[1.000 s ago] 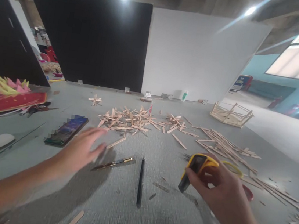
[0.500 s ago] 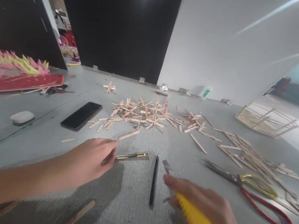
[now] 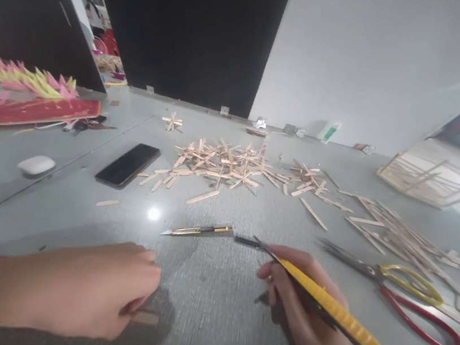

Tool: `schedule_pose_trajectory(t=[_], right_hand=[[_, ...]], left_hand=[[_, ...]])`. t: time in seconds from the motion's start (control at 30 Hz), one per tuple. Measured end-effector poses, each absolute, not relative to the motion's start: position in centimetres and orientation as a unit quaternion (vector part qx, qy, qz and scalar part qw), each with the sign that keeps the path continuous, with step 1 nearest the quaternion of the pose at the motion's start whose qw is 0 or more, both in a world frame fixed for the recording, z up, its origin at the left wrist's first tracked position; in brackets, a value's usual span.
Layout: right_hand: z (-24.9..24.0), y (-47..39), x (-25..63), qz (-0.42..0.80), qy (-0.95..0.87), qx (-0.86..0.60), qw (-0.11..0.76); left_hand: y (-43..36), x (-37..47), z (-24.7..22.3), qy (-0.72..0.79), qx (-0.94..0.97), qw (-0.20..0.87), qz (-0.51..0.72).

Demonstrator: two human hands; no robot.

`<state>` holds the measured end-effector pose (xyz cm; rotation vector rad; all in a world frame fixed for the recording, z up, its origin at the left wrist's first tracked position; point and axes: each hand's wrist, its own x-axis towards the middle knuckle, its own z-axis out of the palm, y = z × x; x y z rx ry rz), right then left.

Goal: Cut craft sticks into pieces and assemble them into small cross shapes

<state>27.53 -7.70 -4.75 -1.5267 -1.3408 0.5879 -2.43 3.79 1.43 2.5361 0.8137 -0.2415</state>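
Note:
My left hand (image 3: 111, 287) is closed low on the left, its fingers curled down over a wooden craft stick (image 3: 146, 318); only the stick's end shows beyond them. A yellow utility knife (image 3: 342, 314) is gripped in my right hand (image 3: 309, 303), its handle slanting back toward the lower right. At its front, a dark narrow piece (image 3: 246, 241) points left; I cannot tell if this is the blade or the black pen. A slim gold-and-black craft knife (image 3: 200, 230) lies between and beyond my hands. Right of my right hand rest scissors (image 3: 378, 272) with yellow and red handles.
Craft sticks (image 3: 218, 162) are heaped mid-table, with longer strips (image 3: 409, 237) at the right. A phone (image 3: 128, 165) and a white mouse-like object (image 3: 37, 165) lie left. A stick frame (image 3: 434, 181) stands far right. Black and white panels (image 3: 181, 28) rise behind.
My left hand has drawn back toward me onto the craft stick, uncovering the craft knife's tip. My right hand has turned the utility knife. The black pen no longer lies upright mid-table.

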Motion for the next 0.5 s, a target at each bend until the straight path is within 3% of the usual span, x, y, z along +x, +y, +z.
schedule_pose_trajectory(t=[0.1,0.3,0.4,0.5], right_hand=[[-4.8,-7.7,27.3,0.352,-0.493,-0.626,0.491],[-5.1,-6.5,27.7,0.432,-0.419,-0.608,0.518],[-5.1,-6.4,27.6,0.431,-0.434,-0.609,0.505],[-5.1,-6.7,27.6,0.432,-0.456,-0.611,0.482]], left_hand=[[4.7,-1.3,1.3,0.286,0.912,0.262,-0.136],[5.9,0.9,-1.0,0.209,0.917,0.339,0.013],[6.7,0.9,-0.9,0.174,0.94,0.274,0.107],[8.0,0.2,0.0,0.142,0.965,0.199,0.091]])
